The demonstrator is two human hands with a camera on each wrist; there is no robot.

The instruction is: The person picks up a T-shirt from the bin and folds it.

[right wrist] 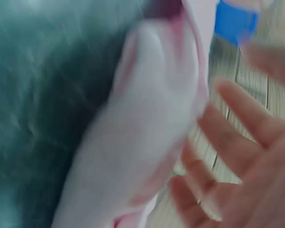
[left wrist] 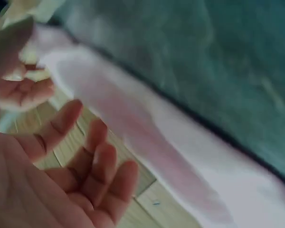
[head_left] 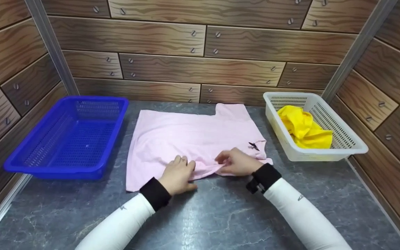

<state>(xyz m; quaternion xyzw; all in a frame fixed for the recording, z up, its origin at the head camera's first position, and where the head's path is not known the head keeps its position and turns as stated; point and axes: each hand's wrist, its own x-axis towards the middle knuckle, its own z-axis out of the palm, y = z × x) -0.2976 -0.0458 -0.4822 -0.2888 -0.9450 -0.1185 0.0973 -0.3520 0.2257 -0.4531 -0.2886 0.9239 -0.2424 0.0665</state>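
Observation:
A pink T-shirt [head_left: 186, 135] lies on its side across the dark marbled table, its hem to the left and a sleeve at the upper right. A small dark mark shows near its right end. Over the shirt's near edge is my left hand [head_left: 178, 175], fingers loosely bent and thumb apart in the left wrist view. Just right of it, my right hand [head_left: 238, 162] is at a raised ripple of the same edge. The right wrist view shows the fingers [right wrist: 242, 128] spread beside the blurred cloth, thumb away from them; nothing is pinched.
At the left stands a blue plastic basket [head_left: 113, 139] with nothing visible inside. A white basket [head_left: 346, 151] at the right holds a crumpled yellow cloth [head_left: 304, 128]. Wood-patterned walls [head_left: 172, 38] enclose the table [head_left: 214, 218] at the back and sides.

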